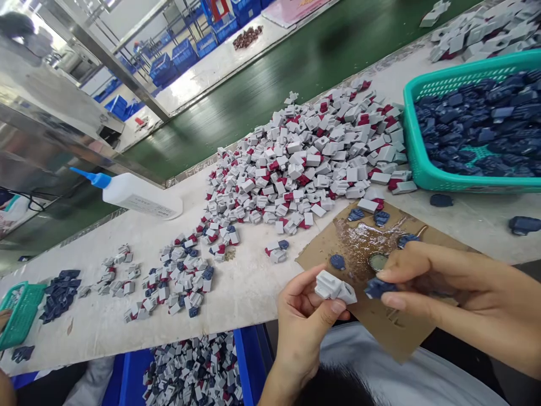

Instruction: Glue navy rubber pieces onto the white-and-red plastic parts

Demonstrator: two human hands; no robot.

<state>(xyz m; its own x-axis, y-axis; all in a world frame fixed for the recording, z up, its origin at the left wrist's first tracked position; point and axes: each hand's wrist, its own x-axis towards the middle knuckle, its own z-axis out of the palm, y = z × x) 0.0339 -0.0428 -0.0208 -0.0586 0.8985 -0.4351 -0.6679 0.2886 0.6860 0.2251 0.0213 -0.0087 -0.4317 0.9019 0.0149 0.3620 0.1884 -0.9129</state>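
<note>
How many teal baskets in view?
2. One teal basket at the right on the table, holding dark blue parts; a second, smaller teal basket at the left edge, partly cut off. Others may lie out of frame.

- We saw a white glue bottle (137, 195) with a blue nozzle lying on the desk (249, 282).
- A teal basket (416, 146) held dark blue parts.
- A heap of grey-and-red pieces (313, 158) lay beside it.
- A green conveyor belt (270, 84) ran behind.
</note>
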